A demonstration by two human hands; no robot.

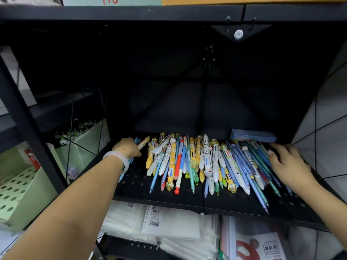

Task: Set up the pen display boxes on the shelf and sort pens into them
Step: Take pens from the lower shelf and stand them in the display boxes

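Left hand (126, 147) clutches slim pens (139, 144); glossy plastic pile (206, 162) covers perforated shelf (135, 182).

Operator body, head view:

- Left forearm (62, 205): bare, no sleeve visible up to frame edge.
- Left wrist: one bangle (120, 159), pale translucent whitish-green, smooth, thick round section, rigid closed ring, no clasp or markings visible.
- Left hand (127, 148): no glove, no rings visible.
- Right forearm (323, 201): bare, no sleeve, no wristwear.
- Right hand (287, 164): no glove; nails short, unpainted as far as visible.
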